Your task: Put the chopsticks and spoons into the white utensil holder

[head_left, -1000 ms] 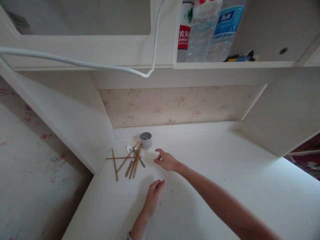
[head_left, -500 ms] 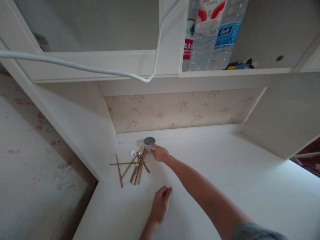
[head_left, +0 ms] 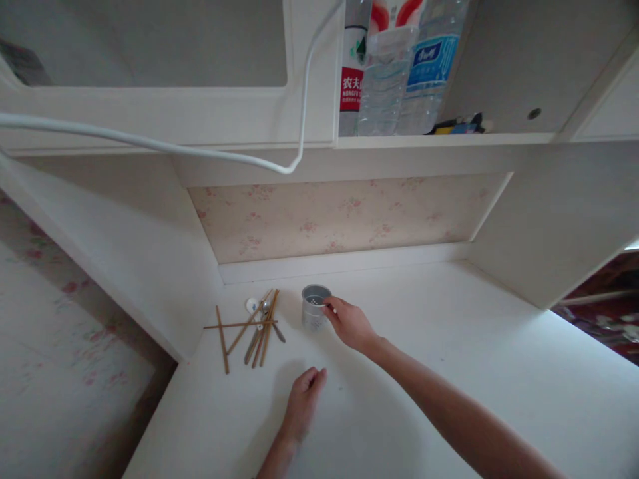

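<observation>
My right hand (head_left: 352, 326) grips a grey utensil holder (head_left: 313, 317) at the right side of its rim. The holder has small holes in it and is upright over the white surface; whether its base touches is hard to tell. My left hand (head_left: 301, 400) is closed in a loose fist in front of it, and nothing shows in the fingers. To the left of the holder lies a loose pile of wooden chopsticks (head_left: 268, 339), some crossing others. Among them are a metal spoon (head_left: 266, 306) and a white spoon (head_left: 252, 305) with a blue mark.
The white tabletop (head_left: 439, 379) sits in a recess with a side panel (head_left: 130, 233) at the left. Overhead is a shelf (head_left: 424, 141) with several plastic bottles (head_left: 387, 80). A white cable (head_left: 200, 152) hangs across the upper left.
My right hand has moved the utensil holder to the right, away from the chopsticks, and nearer to me. My left hand stays closed. The view has shifted a little.
</observation>
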### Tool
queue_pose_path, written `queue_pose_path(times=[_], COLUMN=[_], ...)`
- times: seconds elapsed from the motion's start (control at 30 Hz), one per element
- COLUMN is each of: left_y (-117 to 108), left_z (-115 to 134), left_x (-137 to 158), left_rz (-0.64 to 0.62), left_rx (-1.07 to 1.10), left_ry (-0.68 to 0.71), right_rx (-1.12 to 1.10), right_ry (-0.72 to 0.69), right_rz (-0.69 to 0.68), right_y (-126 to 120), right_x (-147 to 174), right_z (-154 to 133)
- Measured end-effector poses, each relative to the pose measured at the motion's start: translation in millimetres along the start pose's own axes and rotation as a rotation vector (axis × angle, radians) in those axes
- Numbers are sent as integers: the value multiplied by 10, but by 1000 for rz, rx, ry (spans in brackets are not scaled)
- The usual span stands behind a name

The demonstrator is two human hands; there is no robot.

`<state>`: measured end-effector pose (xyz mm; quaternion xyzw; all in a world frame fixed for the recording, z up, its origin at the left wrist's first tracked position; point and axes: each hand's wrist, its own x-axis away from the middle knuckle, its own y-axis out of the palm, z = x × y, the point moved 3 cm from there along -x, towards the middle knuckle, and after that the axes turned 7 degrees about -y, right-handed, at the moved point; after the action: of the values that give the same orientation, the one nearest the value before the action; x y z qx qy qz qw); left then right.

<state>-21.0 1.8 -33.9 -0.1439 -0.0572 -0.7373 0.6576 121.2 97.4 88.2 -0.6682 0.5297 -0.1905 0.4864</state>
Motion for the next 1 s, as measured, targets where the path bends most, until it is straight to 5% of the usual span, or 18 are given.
queue_pose_path(times=[0.23, 0.43, 0.57, 0.67, 0.83, 1.0], left_y=[-14, -732, -1257, -1461, -1516, -1408], left_z=[36, 476, 811, 863, 666, 599], left_x=[8, -320, -638, -837, -1019, -1080], left_rz=[87, 428, 552, 580, 472, 412], left_rx=[-113, -689, -812, -1080, -1098, -1125], left_ry=[53, 251, 241, 47, -224, -184], right_rx=[-124, -76, -66, -80, -82, -92], right_ry=[47, 57, 28, 31, 72, 78], right_rz=[137, 115, 91, 90, 117, 138], right_y=[-175, -112, -59, -28, 61, 97], right_x=[1034, 1664, 1800, 1816, 1749, 1622], right_z=[377, 493, 443, 415, 432, 441])
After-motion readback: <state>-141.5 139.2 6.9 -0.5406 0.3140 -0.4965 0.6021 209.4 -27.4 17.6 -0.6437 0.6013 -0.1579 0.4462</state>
